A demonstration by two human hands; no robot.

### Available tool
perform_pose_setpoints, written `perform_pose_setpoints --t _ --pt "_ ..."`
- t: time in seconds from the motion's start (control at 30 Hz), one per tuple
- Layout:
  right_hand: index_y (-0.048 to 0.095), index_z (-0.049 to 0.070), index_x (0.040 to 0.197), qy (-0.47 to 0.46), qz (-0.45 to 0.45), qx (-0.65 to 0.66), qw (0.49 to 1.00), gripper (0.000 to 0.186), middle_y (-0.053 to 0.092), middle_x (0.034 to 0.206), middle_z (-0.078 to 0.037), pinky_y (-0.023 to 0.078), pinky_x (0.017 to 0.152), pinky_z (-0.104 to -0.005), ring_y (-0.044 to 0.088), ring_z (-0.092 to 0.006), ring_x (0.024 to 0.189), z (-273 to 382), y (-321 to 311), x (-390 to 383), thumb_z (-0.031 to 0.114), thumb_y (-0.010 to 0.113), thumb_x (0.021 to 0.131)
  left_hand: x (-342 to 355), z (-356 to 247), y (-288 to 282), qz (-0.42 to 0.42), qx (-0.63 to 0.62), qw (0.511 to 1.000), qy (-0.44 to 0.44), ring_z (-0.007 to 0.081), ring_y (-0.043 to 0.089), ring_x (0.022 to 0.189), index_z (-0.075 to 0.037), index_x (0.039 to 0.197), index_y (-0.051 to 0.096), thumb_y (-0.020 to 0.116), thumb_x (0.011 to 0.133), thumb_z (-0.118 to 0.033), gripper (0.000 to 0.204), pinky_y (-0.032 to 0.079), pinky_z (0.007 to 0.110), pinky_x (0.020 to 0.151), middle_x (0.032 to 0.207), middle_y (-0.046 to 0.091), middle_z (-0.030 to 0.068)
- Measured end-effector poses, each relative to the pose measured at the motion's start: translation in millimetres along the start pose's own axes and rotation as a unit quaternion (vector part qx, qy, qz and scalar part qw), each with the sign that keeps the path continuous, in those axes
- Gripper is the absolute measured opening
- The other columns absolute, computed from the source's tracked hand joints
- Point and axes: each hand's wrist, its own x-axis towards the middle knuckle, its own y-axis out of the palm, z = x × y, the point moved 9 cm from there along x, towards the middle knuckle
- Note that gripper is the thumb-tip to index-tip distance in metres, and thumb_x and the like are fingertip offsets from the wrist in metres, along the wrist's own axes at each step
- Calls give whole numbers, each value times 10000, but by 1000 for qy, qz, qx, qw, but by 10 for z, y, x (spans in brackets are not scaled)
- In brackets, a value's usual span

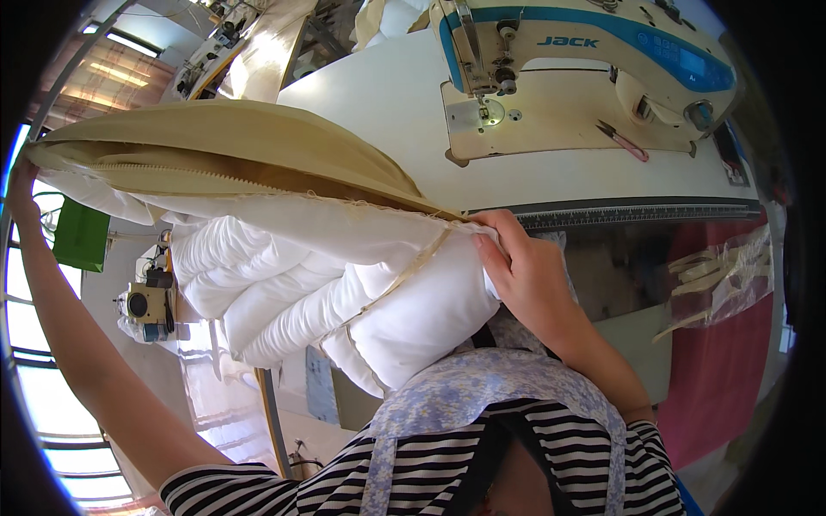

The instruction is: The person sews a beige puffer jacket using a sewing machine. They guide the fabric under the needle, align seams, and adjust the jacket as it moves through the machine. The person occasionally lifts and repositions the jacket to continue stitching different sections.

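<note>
A beige zippered cushion cover (232, 138) stretches across the upper left, its open mouth edged by a zipper. A bulky white quilted pillow insert (344, 284) bulges out beneath it. My left hand (21, 185) is raised at the far left edge and grips the cover's end, arm fully extended. My right hand (516, 267) is closed on the near corner where cover and insert meet, fingers pinching the fabric edge.
A white and blue sewing machine (585, 69) stands on a white table (379, 95) ahead, with pink-handled snips (624, 142) beside it. A clear plastic bag (723, 275) hangs at right over red cloth. Another sewing machine (148, 305) sits at lower left.
</note>
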Motion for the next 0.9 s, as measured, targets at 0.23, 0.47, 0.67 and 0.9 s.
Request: perform_pose_setpoints --t 0.23,0.47,0.67,0.9 --pt "598 63 1034 -4 11 -63 998 123 656 705 -153 479 518 -401 664 -340 601 5 56 17 149 639 956 -526 629 -399 51 15 996 -76 149 648 1058 -77 1306 630 675 950 -328 438 522 303 950 1147 665 77" --pt "558 68 933 -293 248 160 909 152 585 641 -84 468 511 -339 582 -206 519 1039 275 -238 182 655 953 -1625 -764 -560 -67 305 949 37 164 622 920 -47 1213 620 642 975 -295 344 525 319 826 1030 639 72" --pt "659 30 866 138 311 223 913 304 588 870 -103 477 679 -319 590 -195 783 -696 767 -553 326 709 910 -1750 -2544 1521 103 -132 977 133 119 571 769 -60 1033 644 662 970 -280 229 481 290 695 851 609 16" --pt "576 53 1342 128 125 46 983 595 586 1314 -177 502 942 -429 612 -298 1157 -916 -133 -240 362 760 867 -2920 -2029 3675 280 -284 905 -146 19 507 665 -82 931 641 736 931 -250 193 415 210 588 758 572 -68"
